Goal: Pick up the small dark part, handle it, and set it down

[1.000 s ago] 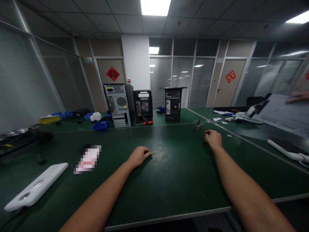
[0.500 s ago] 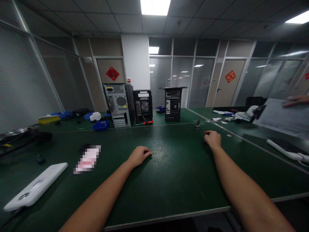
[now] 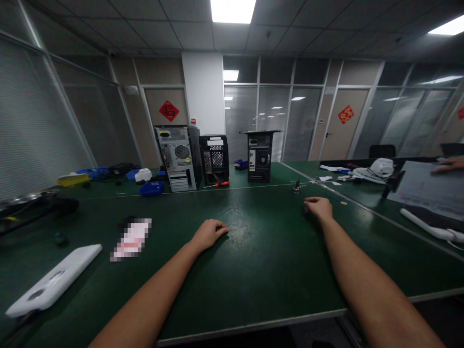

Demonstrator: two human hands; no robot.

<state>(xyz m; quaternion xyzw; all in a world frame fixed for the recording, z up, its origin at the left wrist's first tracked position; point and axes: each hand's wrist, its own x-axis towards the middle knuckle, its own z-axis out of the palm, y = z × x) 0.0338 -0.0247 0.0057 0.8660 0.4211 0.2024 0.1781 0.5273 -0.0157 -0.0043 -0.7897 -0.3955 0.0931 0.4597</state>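
Note:
My left hand (image 3: 210, 233) rests on the green tabletop (image 3: 261, 270), fingers curled together and nothing visible in them. Further forward on the right, my right hand (image 3: 319, 208) is closed, its fingertips bent down over a small dark thing too unclear to name. Just beyond that hand stands a small metal part with a dark upright stem (image 3: 296, 187), apart from the fingers.
Three computer cases (image 3: 181, 157) stand at the back, with a red-handled screwdriver (image 3: 222, 183) and a blue bin (image 3: 151, 188) near them. A white device (image 3: 54, 280) lies at left beside a blurred-out item (image 3: 131, 240). At right, another person's hand (image 3: 451, 164) holds a paper sheet (image 3: 424, 186).
My right hand has shifted slightly and its fingers have turned, showing a dark thing under them. My left hand stays still. The other person's paper sheet has moved a little right and down.

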